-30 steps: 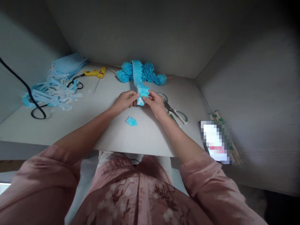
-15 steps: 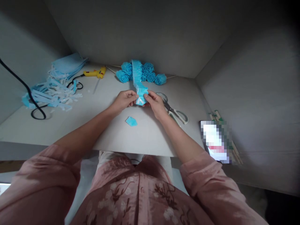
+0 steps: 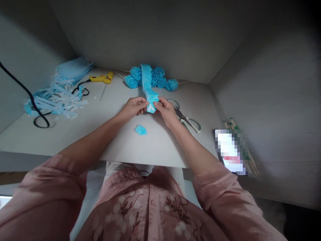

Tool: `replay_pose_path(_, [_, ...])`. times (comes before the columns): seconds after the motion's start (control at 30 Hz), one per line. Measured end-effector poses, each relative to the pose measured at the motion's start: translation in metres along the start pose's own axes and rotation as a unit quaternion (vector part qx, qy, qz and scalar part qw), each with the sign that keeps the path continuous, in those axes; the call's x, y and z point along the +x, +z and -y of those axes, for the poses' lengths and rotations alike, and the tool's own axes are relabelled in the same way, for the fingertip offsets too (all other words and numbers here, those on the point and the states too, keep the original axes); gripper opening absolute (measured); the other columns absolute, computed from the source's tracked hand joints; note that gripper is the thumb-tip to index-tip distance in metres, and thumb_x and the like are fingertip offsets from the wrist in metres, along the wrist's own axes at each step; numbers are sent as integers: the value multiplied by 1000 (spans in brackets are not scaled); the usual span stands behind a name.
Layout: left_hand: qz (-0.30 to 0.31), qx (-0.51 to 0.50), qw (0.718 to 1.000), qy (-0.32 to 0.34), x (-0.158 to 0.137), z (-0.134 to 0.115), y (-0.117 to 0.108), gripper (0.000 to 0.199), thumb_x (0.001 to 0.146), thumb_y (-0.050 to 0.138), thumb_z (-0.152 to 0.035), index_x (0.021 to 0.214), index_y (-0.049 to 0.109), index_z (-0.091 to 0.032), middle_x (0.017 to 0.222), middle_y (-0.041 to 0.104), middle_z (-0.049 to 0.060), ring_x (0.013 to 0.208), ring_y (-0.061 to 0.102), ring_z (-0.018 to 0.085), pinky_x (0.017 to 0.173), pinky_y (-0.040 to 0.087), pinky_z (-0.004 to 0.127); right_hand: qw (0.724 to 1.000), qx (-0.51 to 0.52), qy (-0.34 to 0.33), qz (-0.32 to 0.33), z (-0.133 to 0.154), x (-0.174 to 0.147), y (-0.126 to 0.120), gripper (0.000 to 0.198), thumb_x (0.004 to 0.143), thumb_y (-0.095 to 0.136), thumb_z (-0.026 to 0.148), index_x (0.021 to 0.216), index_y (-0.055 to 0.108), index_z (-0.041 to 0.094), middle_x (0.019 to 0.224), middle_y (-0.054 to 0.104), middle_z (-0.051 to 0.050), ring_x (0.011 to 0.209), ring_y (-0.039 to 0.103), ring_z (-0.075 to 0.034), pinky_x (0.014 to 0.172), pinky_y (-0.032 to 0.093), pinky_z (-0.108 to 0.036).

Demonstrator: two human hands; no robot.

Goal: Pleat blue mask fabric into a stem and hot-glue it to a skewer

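Between my two hands is the near end of a long blue strip of mask fabric [image 3: 146,80], with white showing at its tip. My left hand [image 3: 134,107] pinches the strip's left edge, thumb on top. From the other side my right hand [image 3: 166,108] grips it between thumb and fingers. The strip's far part lies over several blue fabric roses [image 3: 158,73] on sticks. A small pointed blue fabric piece [image 3: 140,130] lies on the table in front of my hands. Scissors [image 3: 187,119] with pale handles lie beside my right wrist, partly hidden by it.
At the back left sit a yellow glue gun [image 3: 101,78] with a black cord and a stack of blue face masks [image 3: 72,70]. Cut strips [image 3: 54,102] are heaped before it. A phone [image 3: 229,150] and several sticks [image 3: 252,164] lie at the table's right.
The strip's near end has shifted very slightly right and its tip is folded a little differently. Both hands keep their pinch in nearly the same place.
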State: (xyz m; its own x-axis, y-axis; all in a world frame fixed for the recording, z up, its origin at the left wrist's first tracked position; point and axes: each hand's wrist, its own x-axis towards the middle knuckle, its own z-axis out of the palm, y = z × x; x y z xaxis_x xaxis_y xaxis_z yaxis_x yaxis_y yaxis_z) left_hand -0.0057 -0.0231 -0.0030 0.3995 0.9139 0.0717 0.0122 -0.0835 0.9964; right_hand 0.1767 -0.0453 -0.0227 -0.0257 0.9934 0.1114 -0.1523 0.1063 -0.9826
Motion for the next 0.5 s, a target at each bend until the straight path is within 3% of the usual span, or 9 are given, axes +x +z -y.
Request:
replay_pose_path(0.17, [-14, -11, 1000, 11, 1, -1, -4, 29, 80, 77, -38, 73, 59, -17, 60, 59, -3, 49, 49, 6, 46, 35, 18, 999, 27, 24, -3, 5, -2, -1, 46, 73, 83, 59, 101, 73, 24, 90, 71, -1, 81, 67, -16, 69, 61, -28])
replay_pose_path(0.37, [-29, -9, 999, 17, 1, 1, -4, 29, 80, 78, -39, 75, 59, -17, 61, 59, -3, 49, 50, 6, 46, 35, 18, 996, 55, 75, -2, 10, -3, 2, 51, 68, 86, 66, 83, 68, 21, 80, 67, -2, 71, 64, -13, 59, 59, -24])
replay_pose_path(0.5, [-22, 0, 1000, 11, 0, 1, -2, 27, 80, 78, -37, 77, 61, -16, 61, 59, -3, 50, 50, 6, 47, 36, 18, 996, 35, 82, 29, 10, -6, 2, 48, 62, 92, 58, 79, 68, 20, 74, 65, 0, 67, 61, -11, 55, 56, -21])
